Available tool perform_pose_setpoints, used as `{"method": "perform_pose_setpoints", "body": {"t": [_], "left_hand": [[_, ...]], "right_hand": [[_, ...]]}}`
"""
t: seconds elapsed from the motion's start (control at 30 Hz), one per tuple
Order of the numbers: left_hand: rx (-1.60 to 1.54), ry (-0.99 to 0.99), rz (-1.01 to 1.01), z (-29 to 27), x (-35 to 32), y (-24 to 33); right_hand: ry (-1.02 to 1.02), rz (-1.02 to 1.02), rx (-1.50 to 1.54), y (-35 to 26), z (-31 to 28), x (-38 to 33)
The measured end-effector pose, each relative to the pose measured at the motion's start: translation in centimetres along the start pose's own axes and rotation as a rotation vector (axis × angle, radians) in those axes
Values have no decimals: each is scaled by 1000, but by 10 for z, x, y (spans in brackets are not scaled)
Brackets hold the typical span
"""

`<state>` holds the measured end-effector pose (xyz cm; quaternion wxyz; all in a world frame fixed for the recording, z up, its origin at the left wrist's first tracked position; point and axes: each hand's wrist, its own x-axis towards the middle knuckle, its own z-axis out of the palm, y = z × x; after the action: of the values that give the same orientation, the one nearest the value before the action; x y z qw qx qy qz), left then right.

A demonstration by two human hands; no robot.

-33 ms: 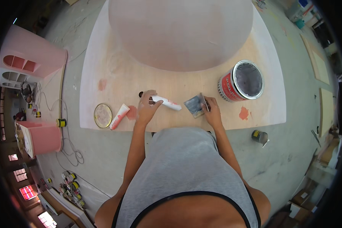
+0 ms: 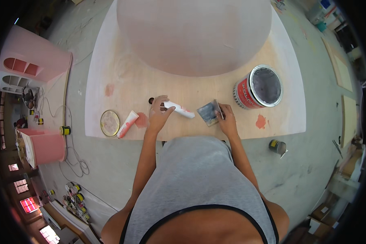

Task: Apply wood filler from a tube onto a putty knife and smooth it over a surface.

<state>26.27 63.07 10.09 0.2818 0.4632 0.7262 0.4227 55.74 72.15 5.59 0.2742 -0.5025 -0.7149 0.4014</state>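
Tube (image 2: 178,109) in left grip (image 2: 158,112), scraper (image 2: 208,113) in right grip (image 2: 228,118), bare board (image 2: 187,88) ahead, front edge (image 2: 268,136) near.

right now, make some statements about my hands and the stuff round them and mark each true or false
1. The left hand holds a white tube. True.
2. The right hand is empty. False: the right hand holds a flat scraper.
3. The big can is open at the top. True.
4. The second tube lies between the round lid and the left hand. True.
5. The small can stands on the board. False: the small can is on the floor, to the right.
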Motion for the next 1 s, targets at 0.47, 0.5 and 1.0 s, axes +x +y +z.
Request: {"method": "perform_pose_setpoints", "body": {"t": [0.47, 0.5, 1.0], "left_hand": [[-414, -71, -31, 25, 0, -23], [-413, -75, -39, 24, -1, -22], [-572, -24, -113, 27, 3, -19]], "right_hand": [[-86, 301, 356, -28, -18, 5], [-99, 376, 498, -35, -18, 5], [-178, 396, 1256, -45, -13, 0]]}}
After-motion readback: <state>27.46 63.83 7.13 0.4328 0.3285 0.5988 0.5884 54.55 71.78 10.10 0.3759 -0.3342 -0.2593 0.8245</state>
